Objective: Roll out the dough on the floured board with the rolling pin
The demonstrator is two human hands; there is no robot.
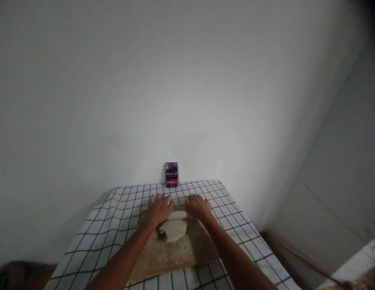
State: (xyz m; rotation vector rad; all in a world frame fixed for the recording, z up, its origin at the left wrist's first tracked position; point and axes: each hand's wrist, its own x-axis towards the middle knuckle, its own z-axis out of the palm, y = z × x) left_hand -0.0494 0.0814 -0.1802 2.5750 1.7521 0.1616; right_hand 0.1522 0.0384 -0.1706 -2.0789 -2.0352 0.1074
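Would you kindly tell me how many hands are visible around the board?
2: the left hand is near the far-left corner of the board, and the right hand is near its far-right corner. Neither is hidden.

The board looks wooden and matt, its face rough with a powdery dusting. The dough is smooth and matt. The cloth looks dull and softly rippled; the wall, smooth and matt.

The head view looks forward over the tablecloth toward a wall.
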